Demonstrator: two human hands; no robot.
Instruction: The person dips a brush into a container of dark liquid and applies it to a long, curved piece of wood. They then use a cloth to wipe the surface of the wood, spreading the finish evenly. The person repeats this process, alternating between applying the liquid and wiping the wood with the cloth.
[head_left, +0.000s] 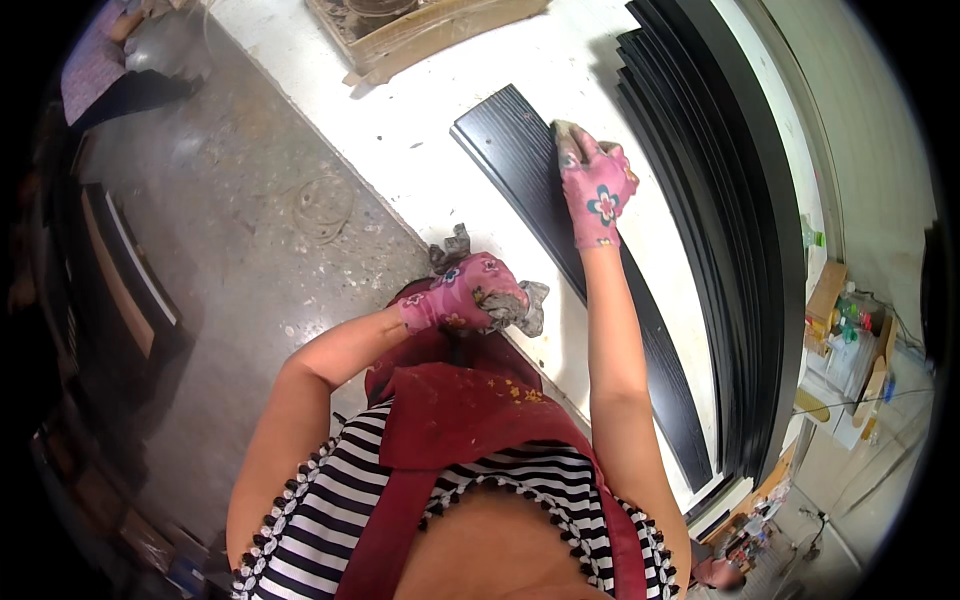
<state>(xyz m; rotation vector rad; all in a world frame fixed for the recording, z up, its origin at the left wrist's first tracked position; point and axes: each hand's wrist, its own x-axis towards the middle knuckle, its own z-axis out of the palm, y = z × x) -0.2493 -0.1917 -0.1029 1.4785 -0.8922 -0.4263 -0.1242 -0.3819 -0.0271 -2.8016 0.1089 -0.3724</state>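
Observation:
A long black board point(535, 165) with a wood-grain face lies flat on the white tabletop point(420, 135), running from the far middle toward my right side. My right hand point(598, 190), in a pink flowered glove with soiled fingertips, has its curled fingers on the board's right edge near the far end. In front of my apron, at the near table edge, my left hand point(462, 288) is closed round a crumpled grey rag point(535, 308). Parts of the rag stick out on both sides of that glove. My right forearm crosses over the board and hides some of it.
To the right, several black boards point(690, 170) stand packed side by side along the table. A shallow cardboard box point(430, 40) sits at the far edge. Bottles and small items fill a wooden crate point(855, 350) at the right. Another person point(95, 60) is at the far left.

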